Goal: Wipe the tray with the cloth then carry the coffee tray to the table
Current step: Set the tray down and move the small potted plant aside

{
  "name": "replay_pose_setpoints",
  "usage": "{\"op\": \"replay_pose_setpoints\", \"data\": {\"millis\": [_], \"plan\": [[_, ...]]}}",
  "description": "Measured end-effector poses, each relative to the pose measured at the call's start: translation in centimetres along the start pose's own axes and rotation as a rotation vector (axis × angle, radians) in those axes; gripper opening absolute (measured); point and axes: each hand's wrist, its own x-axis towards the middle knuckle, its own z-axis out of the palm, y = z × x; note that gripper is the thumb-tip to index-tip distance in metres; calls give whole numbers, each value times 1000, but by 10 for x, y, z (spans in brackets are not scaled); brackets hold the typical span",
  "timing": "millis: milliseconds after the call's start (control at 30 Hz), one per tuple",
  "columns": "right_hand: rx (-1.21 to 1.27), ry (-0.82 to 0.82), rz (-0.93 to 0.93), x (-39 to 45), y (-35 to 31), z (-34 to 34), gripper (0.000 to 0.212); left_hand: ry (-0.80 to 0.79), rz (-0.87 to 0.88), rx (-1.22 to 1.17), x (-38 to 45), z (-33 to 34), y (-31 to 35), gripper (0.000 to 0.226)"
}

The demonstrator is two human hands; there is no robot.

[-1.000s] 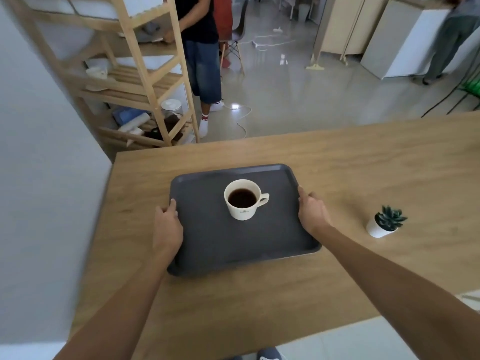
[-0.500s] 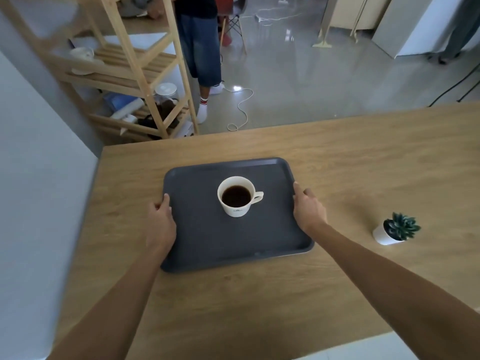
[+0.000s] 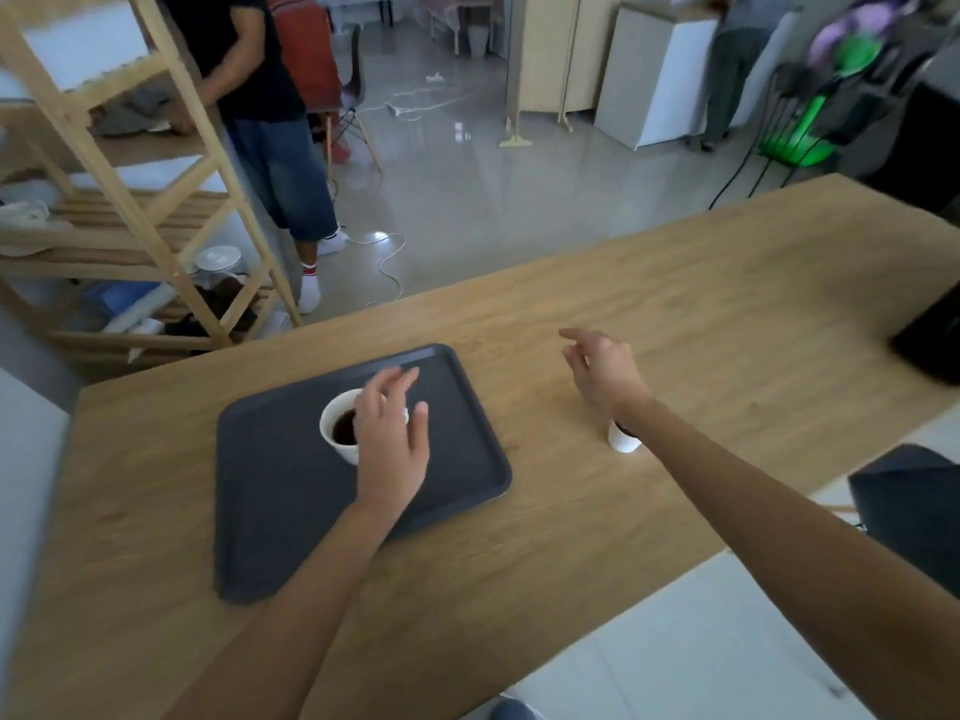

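Note:
The dark grey tray [image 3: 280, 501] lies flat on the wooden table [image 3: 675, 356], near its left end. A white cup of coffee [image 3: 338, 428] stands on the tray, toward the far side. My left hand [image 3: 392, 439] hovers over the tray with fingers spread, covering the right side of the cup; it holds nothing. My right hand [image 3: 602, 371] is off the tray, above the bare table to the right, fingers loosely apart and empty. No cloth is in view.
A small white plant pot [image 3: 623, 441] stands under my right forearm. A black object [image 3: 930, 340] sits at the table's right edge. A wooden shelf rack [image 3: 156, 200] and a standing person [image 3: 280, 148] are beyond the table's far left.
Both hands have let go of the tray's sides. My left hand moved in over the cup, my right hand lifted away to the right. The camera view shifted left.

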Motion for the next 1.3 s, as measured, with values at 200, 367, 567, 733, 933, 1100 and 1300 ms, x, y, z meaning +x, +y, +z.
{"op": "replay_pose_setpoints", "data": {"millis": [200, 367, 567, 733, 933, 1100, 1300], "plan": [[213, 134, 413, -48, 92, -46, 30, -642, -336, -441, -5, 102, 97, 33], [776, -15, 707, -72, 136, -21, 31, -836, -743, -653, -18, 151, 134, 43], [994, -136, 653, -78, 126, -11, 38, -825, -787, -780, -19, 153, 152, 42], [1048, -184, 507, -39, 77, -22, 41, -698, -740, -836, 15, 117, 135, 40], [1122, -365, 323, 34, -48, 6, 38, -398, -655, -797, 84, 23, 67, 37], [1092, -601, 196, 65, -175, 71, 36, -182, -730, -776, 107, -72, -19, 33], [986, -774, 193, 64, -296, 188, 37, 4, -856, -741, 94, -150, -146, 37]]}}
